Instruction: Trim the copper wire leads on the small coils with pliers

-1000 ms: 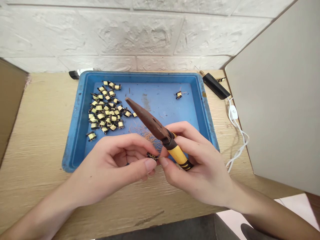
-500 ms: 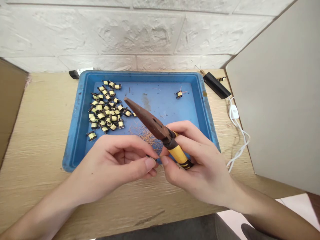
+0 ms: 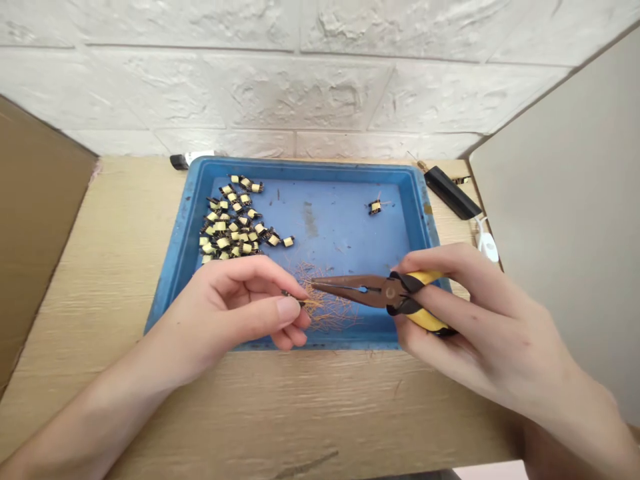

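Note:
Over the near side of the blue tray (image 3: 300, 170), my left hand (image 3: 240, 300) pinches a small black part (image 3: 301, 303), mostly covered by thumb and forefinger; it looks like one of the small yellow-wrapped transformers. My right hand (image 3: 465, 313) is closed round the yellow and black handles of long-nose pliers (image 3: 390, 293). Their rusty jaws point left, slightly parted, with the tips close to my left fingertips. Below the jaws lies a heap of thin copper-coloured wire bits (image 3: 330, 310). A pile of small yellow-wrapped transformers (image 3: 233, 227) fills the tray's left side.
One transformer with loose wires (image 3: 375, 207) sits apart at the tray's right. Beyond the right rim lies a black pen-like tool (image 3: 451, 193) with a white cable and switch (image 3: 489, 247). A black-capped bottle (image 3: 193, 160) lies behind the tray, before a white brick wall (image 3: 300, 87).
The pliers have swung from pointing up and left across my right palm to lying level, tips at my left fingers. My right hand has moved right and regripped the handles. The view has shifted.

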Motion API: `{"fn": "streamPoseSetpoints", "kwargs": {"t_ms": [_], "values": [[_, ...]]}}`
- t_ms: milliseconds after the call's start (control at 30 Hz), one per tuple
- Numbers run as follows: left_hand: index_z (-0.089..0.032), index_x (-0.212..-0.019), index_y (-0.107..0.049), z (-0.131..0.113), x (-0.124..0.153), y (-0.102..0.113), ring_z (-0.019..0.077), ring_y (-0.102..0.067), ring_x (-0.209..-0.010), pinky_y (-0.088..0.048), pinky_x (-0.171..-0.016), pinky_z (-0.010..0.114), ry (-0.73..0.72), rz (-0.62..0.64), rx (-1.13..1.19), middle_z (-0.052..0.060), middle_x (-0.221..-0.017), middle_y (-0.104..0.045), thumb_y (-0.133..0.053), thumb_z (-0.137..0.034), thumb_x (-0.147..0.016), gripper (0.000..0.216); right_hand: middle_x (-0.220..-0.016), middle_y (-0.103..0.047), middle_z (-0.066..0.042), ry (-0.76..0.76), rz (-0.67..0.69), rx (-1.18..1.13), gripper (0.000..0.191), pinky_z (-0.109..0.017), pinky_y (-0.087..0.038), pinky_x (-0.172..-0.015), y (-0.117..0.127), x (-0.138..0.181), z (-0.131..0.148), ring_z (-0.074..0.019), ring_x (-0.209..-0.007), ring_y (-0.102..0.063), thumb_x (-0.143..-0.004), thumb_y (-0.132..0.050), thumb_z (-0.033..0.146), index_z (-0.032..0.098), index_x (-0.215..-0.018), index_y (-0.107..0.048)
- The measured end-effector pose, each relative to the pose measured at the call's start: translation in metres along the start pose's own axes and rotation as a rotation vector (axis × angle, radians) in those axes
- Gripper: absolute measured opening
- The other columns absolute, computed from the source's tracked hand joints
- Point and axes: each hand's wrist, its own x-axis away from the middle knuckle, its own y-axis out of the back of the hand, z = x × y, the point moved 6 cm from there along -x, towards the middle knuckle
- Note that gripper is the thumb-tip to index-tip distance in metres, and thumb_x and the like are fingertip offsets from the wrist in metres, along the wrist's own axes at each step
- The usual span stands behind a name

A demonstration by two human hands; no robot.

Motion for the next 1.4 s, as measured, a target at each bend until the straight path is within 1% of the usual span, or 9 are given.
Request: {"fn": "streamPoseSetpoints", "kwargs": {"t_ms": [167, 267, 367, 600, 767, 933, 1033, 1233, 1400], "values": [[-0.023, -0.081, -0.088, -0.001, -0.003, 0.000, 0.0127, -0.083, -0.062, -0.063, -0.056, 0.010, -0.002, -0.018, 0.071, -0.001, -0.074, -0.087, -0.095, -0.013, -0.083, 0.012, -0.122, -0.070, -0.014, 0.017, 0.022, 0.067, 0.013, -0.046, -0.064, -0.085, 0.006, 0.006, -0.005, -0.0279, -0.102, -0.075, -0.103, -0.062, 0.018, 0.024, -0.094, -0.056], [-0.024, -0.086, -0.088, 0.000, -0.002, 0.001, 0.0142, -0.085, -0.069, -0.065, -0.060, 0.013, -0.017, 0.002, 0.055, 0.001, -0.081, -0.088, -0.096, -0.023, -0.086, 0.008, -0.118, -0.070, -0.014, 0.027, 0.036, 0.071, 0.011, -0.047, -0.063, -0.078, 0.006, 0.005, -0.006, -0.0274, -0.096, -0.072, -0.103, -0.062, 0.020, 0.025, -0.095, -0.058], [-0.024, -0.089, -0.088, 0.001, 0.001, 0.003, 0.0176, -0.086, -0.075, -0.069, -0.065, 0.018, -0.033, 0.016, 0.009, 0.004, -0.087, -0.089, -0.096, -0.034, -0.088, 0.012, -0.115, -0.070, -0.013, 0.049, 0.054, 0.067, 0.011, -0.045, -0.059, -0.073, 0.002, 0.003, -0.004, -0.0266, -0.093, -0.070, -0.104, -0.062, 0.020, 0.023, -0.094, -0.059], [-0.029, -0.091, -0.090, 0.000, 0.004, -0.001, 0.0124, -0.085, -0.077, -0.064, -0.067, 0.011, -0.045, 0.051, 0.010, -0.002, -0.088, -0.089, -0.093, -0.028, -0.092, 0.003, -0.117, -0.068, -0.013, 0.048, 0.086, 0.026, 0.014, -0.041, -0.059, -0.079, -0.001, 0.002, 0.004, -0.0252, -0.099, -0.069, -0.104, -0.060, 0.015, 0.023, -0.093, -0.055], [-0.030, -0.094, -0.089, -0.001, 0.003, -0.002, 0.0103, -0.085, -0.077, -0.064, -0.069, 0.010, -0.050, 0.054, 0.014, -0.005, -0.087, -0.089, -0.088, -0.021, -0.096, 0.009, -0.116, -0.069, -0.012, 0.035, 0.059, 0.026, 0.016, -0.040, -0.060, -0.077, 0.003, 0.000, 0.004, -0.0233, -0.096, -0.069, -0.103, -0.060, 0.013, 0.024, -0.092, -0.055], [-0.027, -0.089, -0.087, 0.000, 0.005, -0.002, 0.0128, -0.084, -0.073, -0.065, -0.064, 0.013, -0.047, 0.000, -0.008, -0.004, -0.082, -0.088, -0.090, -0.022, -0.092, 0.006, -0.114, -0.071, -0.011, 0.034, 0.053, 0.030, 0.015, -0.042, -0.060, -0.076, 0.004, 0.000, 0.003, -0.0248, -0.094, -0.071, -0.101, -0.062, 0.015, 0.025, -0.091, -0.057], [-0.028, -0.089, -0.088, 0.000, 0.006, -0.003, 0.0103, -0.083, -0.071, -0.062, -0.063, 0.010, -0.057, -0.019, 0.004, -0.005, -0.081, -0.088, -0.090, -0.022, -0.092, 0.007, -0.114, -0.071, -0.012, 0.043, 0.052, 0.034, 0.015, -0.042, -0.060, -0.076, 0.004, 0.001, 0.004, -0.0253, -0.095, -0.070, -0.102, -0.062, 0.015, 0.024, -0.092, -0.057], [-0.028, -0.090, -0.089, 0.001, 0.004, -0.003, 0.0087, -0.082, -0.071, -0.062, -0.064, 0.009, -0.055, 0.018, 0.015, -0.006, -0.081, -0.088, -0.090, -0.022, -0.093, 0.007, -0.113, -0.072, -0.011, 0.030, 0.046, 0.004, 0.014, -0.043, -0.060, -0.077, 0.005, 0.001, 0.003, -0.0256, -0.093, -0.070, -0.101, -0.063, 0.016, 0.025, -0.091, -0.059], [-0.026, -0.087, -0.088, 0.000, 0.004, -0.005, 0.0096, -0.081, -0.067, -0.061, -0.060, 0.009, -0.049, -0.009, -0.002, -0.004, -0.078, -0.087, -0.090, -0.020, -0.091, 0.008, -0.114, -0.071, -0.012, 0.045, 0.066, 0.011, 0.016, -0.041, -0.059, -0.079, 0.004, 0.001, 0.003, -0.0240, -0.094, -0.070, -0.104, -0.062, 0.015, 0.023, -0.091, -0.056]]}}
